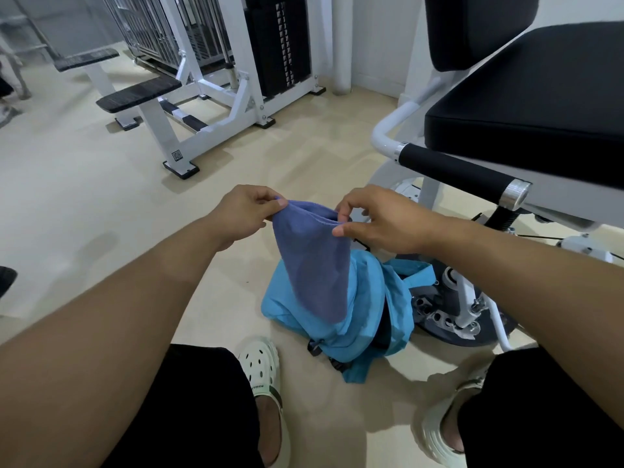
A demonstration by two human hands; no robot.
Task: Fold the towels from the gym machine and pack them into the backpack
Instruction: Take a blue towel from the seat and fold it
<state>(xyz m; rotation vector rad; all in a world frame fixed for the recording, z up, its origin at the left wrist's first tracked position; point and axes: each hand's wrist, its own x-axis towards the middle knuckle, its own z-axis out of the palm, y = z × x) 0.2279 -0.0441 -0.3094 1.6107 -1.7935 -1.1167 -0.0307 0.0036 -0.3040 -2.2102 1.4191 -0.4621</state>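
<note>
Pinching the purple towel's top corners, the left hand and right hand let it hang straight above the blue backpack, seemingly for folding.

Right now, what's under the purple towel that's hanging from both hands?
The light blue fabric backpack lies on the floor beneath the purple towel. The towel covers part of it; its opening isn't visible.

towel hanging above backpack on floor, gym machine right

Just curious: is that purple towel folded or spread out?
Folded: the purple towel hangs doubled, its top edge pinched by the left hand and right hand.
</note>
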